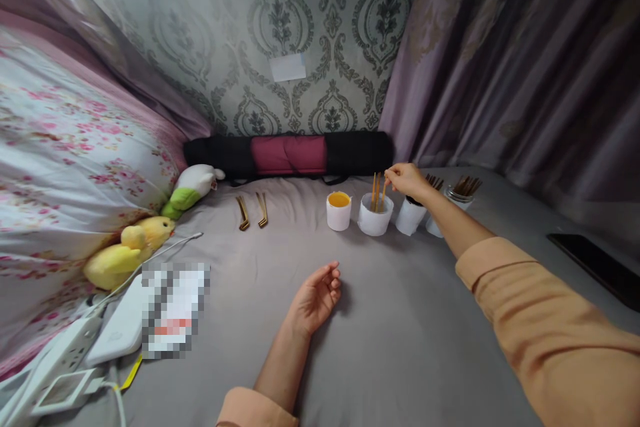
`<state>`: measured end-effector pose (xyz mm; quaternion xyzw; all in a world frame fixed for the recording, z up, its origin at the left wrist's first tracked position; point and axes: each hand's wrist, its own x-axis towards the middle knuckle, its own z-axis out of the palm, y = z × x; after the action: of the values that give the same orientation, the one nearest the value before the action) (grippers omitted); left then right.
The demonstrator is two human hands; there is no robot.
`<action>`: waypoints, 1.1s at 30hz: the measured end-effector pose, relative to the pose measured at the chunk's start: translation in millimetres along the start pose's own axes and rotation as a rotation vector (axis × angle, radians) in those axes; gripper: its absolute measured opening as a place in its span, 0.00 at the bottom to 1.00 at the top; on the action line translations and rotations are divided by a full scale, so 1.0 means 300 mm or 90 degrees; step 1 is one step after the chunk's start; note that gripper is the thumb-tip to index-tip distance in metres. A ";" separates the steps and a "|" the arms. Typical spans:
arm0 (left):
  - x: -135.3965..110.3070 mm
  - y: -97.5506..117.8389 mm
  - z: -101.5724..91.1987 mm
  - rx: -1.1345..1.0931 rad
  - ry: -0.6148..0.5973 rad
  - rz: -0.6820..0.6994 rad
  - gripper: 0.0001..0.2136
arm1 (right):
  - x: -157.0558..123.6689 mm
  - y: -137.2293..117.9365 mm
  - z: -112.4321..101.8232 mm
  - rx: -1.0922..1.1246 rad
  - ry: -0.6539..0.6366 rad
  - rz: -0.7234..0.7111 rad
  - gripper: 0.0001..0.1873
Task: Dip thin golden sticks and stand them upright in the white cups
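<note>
My right hand (404, 180) is closed in a pinch on the top of a thin yellowish stick (384, 195). That stick stands in a white cup (375, 221), beside a few similar thin sticks (375, 190). My left hand (317, 295) rests palm up on the grey sheet, fingers loosely curled and a little apart, holding nothing. Left of the stick cup is a white cup with an orange-yellow top (339, 200). Right of it, partly behind my right forearm, are a white-wrapped cup (411, 217) and a glass jar (459, 193), with dark brown sticks showing above them.
Two small bundles of bent brass-coloured pieces (243, 215) lie on the sheet (240, 347). A black and maroon roll (289, 155) lies along the wall. Plush toys (133, 253), a power strip (70, 350) and cables are at left. A black phone (595, 267) lies at right.
</note>
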<state>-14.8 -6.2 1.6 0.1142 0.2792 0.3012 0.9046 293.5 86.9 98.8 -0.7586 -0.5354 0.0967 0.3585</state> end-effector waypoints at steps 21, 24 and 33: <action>0.003 0.003 -0.009 -0.006 -0.027 -0.007 0.08 | 0.004 0.006 0.026 0.061 -0.027 0.035 0.09; -0.001 0.003 -0.007 -0.002 -0.033 -0.005 0.08 | -0.019 -0.003 0.008 0.078 -0.025 0.034 0.09; -0.015 0.009 -0.003 0.021 -0.012 0.038 0.08 | -0.100 0.009 -0.058 0.115 0.050 -0.023 0.10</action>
<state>-19.5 -6.8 3.8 0.1399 0.2723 0.3222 0.8958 292.3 52.3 102.6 -0.7167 -0.5238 0.1079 0.4476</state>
